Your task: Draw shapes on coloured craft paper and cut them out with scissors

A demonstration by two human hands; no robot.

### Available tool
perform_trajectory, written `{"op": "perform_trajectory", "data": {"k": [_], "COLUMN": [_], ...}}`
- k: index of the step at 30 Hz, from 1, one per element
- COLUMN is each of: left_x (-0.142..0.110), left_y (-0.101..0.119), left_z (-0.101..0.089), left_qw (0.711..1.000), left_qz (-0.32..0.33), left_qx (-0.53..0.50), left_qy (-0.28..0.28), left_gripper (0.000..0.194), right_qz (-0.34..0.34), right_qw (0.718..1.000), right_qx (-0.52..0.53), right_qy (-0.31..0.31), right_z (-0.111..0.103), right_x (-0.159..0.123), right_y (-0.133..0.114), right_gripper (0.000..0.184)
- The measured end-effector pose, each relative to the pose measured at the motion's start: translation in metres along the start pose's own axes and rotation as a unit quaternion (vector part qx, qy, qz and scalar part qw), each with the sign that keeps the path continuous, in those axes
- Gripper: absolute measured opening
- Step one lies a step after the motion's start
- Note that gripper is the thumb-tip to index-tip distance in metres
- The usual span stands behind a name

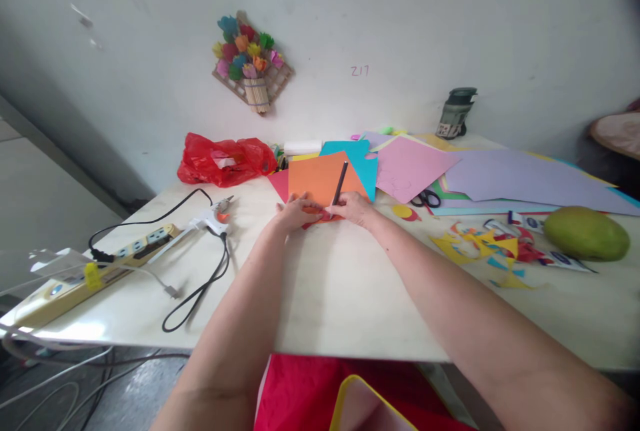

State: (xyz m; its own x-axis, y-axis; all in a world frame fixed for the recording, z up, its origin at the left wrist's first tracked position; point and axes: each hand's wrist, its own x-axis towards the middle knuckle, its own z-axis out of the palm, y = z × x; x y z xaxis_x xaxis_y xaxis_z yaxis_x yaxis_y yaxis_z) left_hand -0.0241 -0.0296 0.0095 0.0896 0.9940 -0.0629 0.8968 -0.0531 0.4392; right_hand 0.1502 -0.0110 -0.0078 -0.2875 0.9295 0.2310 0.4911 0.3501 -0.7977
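Note:
My right hand (353, 207) is closed around a dark pen (341, 181), which stands tilted with its tip down at the lower edge of an orange paper sheet (317, 174). My left hand (296, 213) lies beside it, fingers stretched out and pressing on the paper. Between the hands a small red paper piece (325, 216) shows in part; the fingers hide the rest. Under the orange sheet are a blue sheet (371, 181) and a red sheet (279, 184). Just right of my right hand lie yellow and red paper circles (403, 211).
Black-handled scissors (427, 199), pink paper (407, 167), purple sheets (515, 174), yellow scraps (467, 246) and a green mango (586, 233) are at right. At left are a glue gun (215, 217), a power strip (125, 254), cords and a red plastic bag (223, 157).

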Motion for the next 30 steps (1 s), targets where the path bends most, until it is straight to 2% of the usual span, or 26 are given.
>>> {"op": "perform_trajectory", "data": {"k": [9, 14, 17, 21, 25, 30], "left_x": [-0.003, -0.002, -0.001, -0.001, -0.001, -0.001], "left_y": [0.002, 0.001, 0.001, 0.002, -0.001, -0.01], "left_z": [-0.005, -0.003, -0.001, -0.004, -0.011, -0.014], "left_qw": [1.0, 0.999, 0.999, 0.999, 0.996, 0.991], "left_qz": [0.012, 0.015, 0.003, 0.0, 0.032, 0.086], "left_qx": [0.025, 0.03, 0.04, 0.048, 0.057, 0.073], "left_qy": [-0.009, -0.005, -0.003, -0.021, -0.064, -0.076], "left_gripper": [0.05, 0.048, 0.049, 0.048, 0.053, 0.058], "right_qz": [-0.001, -0.032, -0.043, -0.025, -0.017, -0.008], "right_qw": [1.0, 0.998, 0.996, 0.996, 0.998, 0.999], "right_qx": [0.002, 0.037, 0.075, 0.082, 0.049, 0.013], "right_qy": [0.013, 0.035, 0.024, 0.013, 0.024, 0.036], "right_z": [-0.003, -0.001, 0.004, 0.009, 0.01, 0.015], "right_x": [-0.001, -0.003, -0.002, 0.0, 0.002, 0.005], "right_y": [-0.003, -0.005, -0.005, -0.002, -0.001, 0.002], "right_gripper": [0.011, 0.013, 0.015, 0.015, 0.018, 0.026]}}
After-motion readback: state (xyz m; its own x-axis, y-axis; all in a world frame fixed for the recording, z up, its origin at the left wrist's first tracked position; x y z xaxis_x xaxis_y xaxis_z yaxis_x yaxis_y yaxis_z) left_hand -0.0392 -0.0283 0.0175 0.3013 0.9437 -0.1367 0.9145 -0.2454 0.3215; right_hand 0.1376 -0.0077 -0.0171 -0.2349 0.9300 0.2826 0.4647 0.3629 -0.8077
